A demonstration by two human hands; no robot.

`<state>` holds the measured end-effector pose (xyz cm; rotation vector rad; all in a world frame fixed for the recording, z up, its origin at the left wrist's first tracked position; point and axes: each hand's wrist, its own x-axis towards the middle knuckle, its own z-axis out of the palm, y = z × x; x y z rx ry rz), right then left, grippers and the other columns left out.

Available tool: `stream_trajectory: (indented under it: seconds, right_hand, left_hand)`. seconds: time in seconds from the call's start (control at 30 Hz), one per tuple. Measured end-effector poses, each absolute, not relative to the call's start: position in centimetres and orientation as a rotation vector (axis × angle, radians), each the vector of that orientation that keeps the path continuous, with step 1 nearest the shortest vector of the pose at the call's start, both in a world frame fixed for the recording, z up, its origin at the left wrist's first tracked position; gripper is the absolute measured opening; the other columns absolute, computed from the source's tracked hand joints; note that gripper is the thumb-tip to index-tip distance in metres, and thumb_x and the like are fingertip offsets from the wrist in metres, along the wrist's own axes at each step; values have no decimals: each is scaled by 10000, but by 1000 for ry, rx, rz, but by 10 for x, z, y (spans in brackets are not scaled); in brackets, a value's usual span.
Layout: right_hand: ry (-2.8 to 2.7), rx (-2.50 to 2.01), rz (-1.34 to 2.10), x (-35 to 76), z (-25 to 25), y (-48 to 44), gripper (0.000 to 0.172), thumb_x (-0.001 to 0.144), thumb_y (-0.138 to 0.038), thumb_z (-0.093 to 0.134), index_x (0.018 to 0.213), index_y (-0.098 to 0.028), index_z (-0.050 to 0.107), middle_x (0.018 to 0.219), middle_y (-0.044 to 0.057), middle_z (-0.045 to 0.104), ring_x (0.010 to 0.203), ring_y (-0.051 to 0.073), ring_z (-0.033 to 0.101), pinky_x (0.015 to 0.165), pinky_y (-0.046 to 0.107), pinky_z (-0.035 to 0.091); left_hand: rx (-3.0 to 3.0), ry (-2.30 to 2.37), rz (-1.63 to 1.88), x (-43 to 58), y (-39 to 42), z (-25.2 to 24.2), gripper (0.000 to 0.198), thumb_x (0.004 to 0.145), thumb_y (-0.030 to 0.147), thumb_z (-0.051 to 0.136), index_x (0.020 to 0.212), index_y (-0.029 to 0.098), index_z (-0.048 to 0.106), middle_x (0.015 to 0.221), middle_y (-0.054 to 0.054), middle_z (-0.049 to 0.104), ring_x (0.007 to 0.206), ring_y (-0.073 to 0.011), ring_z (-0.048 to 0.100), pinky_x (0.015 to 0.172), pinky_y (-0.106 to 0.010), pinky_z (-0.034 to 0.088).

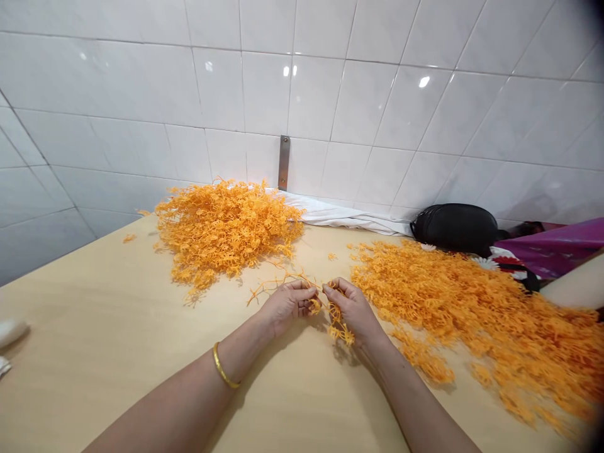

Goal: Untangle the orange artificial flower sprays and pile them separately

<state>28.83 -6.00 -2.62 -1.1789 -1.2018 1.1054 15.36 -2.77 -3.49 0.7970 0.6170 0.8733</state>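
Near the middle of the table, my left hand (291, 303) pinches a thin orange plastic stem (268, 286) whose bare branches stick out to the left. Close beside it, my right hand (350, 308) is closed on orange plastic florets (340, 330), some of which dangle below its fingers. The two sets of fingertips almost meet; whether stem and florets are joined there is hidden. A bushy heap of orange artificial sprigs (226, 229) lies beyond my left hand. To the right of my right hand spreads a wide, flatter pile of loose orange florets (462, 302).
A black zipped pouch (455, 226) sits at the back right, near a purple cloth or bag (557, 248). White cloth (340, 217) runs along the tiled wall (311, 94), below a metal bracket (284, 162). A white object (10, 332) lies at the table's left edge.
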Motion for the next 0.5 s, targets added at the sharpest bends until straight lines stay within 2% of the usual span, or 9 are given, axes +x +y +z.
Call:
stream_trajectory:
  seconds: [0.17, 0.37, 0.5]
  right_hand:
    - [-1003, -1171, 1172, 288, -27, -56, 247, 622, -375, 607, 584, -181, 459, 480, -82, 342, 368, 31, 259, 324, 162, 218]
    - [-490, -1078, 1048, 330, -26, -44, 256, 585, -275, 642, 568, -195, 399, 402, -109, 294, 311, 14, 217, 334, 161, 269]
    - [-455, -1069, 1019, 347, -20, -44, 231, 594, -273, 620, 587, -197, 402, 451, -80, 427, 311, 23, 295, 356, 196, 327]
  left_hand:
    - [560, 580, 969, 152, -24, -36, 41, 669, 132, 577, 682, 126, 538, 633, -21, 581, 555, -91, 534, 572, -235, 433]
    - [445, 570, 1167, 140, -18, -34, 74, 686, 83, 525, 640, 140, 528, 602, -7, 563, 550, -79, 528, 562, -213, 435]
    - [622, 660, 1154, 140, -19, -33, 65, 662, 155, 582, 622, 122, 544, 616, -26, 577, 546, -83, 524, 549, -213, 425]
